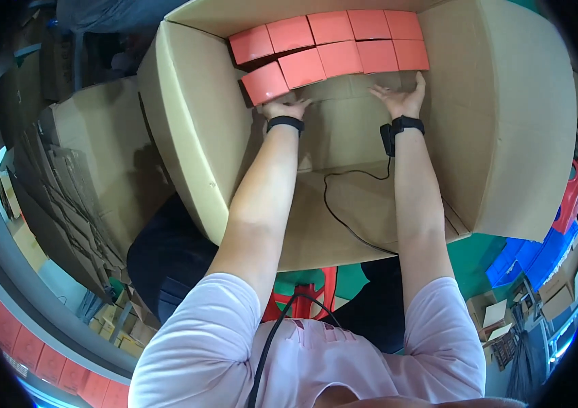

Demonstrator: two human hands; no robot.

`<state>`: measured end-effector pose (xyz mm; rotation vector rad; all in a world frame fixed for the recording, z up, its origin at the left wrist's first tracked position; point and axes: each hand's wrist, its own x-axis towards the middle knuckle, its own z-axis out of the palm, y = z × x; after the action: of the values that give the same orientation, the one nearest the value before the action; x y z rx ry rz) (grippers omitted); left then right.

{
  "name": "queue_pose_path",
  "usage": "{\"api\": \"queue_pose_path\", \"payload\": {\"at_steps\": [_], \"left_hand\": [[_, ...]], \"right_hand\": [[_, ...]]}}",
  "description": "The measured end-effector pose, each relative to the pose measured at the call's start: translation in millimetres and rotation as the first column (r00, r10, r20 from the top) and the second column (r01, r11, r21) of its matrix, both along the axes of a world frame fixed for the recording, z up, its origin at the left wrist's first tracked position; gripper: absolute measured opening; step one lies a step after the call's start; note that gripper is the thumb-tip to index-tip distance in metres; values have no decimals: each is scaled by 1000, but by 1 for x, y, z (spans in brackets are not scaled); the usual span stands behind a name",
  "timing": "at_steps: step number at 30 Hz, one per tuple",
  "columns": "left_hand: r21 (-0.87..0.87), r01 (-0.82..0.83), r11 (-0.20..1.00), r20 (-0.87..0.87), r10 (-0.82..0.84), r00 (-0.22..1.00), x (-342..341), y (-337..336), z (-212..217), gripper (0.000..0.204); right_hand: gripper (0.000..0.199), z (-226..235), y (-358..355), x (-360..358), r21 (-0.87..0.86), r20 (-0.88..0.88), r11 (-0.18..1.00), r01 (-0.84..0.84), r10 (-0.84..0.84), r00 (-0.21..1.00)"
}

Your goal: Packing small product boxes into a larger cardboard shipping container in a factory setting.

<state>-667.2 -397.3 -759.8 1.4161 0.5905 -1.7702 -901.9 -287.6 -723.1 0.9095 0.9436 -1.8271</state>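
Two rows of small red cardboard boxes (340,59) lie across the far end of a large brown carton (340,146). The leftmost box of the nearer row (265,83) is tilted and sticks out toward me. My left hand (285,109) is right up against that box's near edge; its thumb points right and some fingers are hidden by the box. Just short of the row's right end, my right hand (402,102) has its fingers spread, one fingertip reaching the rightmost box (411,55). Neither hand is wrapped round anything. Black bands circle both wrists.
A thin black cable (326,197) runs from my right wrist across the carton. Flattened cardboard (64,197) is stacked at left. More red boxes (51,364) line the lower left. A red stool (319,292) stands below, blue bins (530,258) at right.
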Motion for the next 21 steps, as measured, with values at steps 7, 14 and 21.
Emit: {"api": "queue_pose_path", "payload": {"at_steps": [7,14,21], "left_hand": [[-76,-170,982,-279,143,950,12,-45,-11,71],[28,-88,996,-306,93,947,0,-56,8,59],[-447,383,808,-247,-523,815,-16,50,205,58]], "right_hand": [[106,7,-50,20,-122,-146,974,-192,174,974],[116,76,-46,21,166,10,820,-548,555,832],[52,410,59,44,-137,-640,871,-471,285,714]]}}
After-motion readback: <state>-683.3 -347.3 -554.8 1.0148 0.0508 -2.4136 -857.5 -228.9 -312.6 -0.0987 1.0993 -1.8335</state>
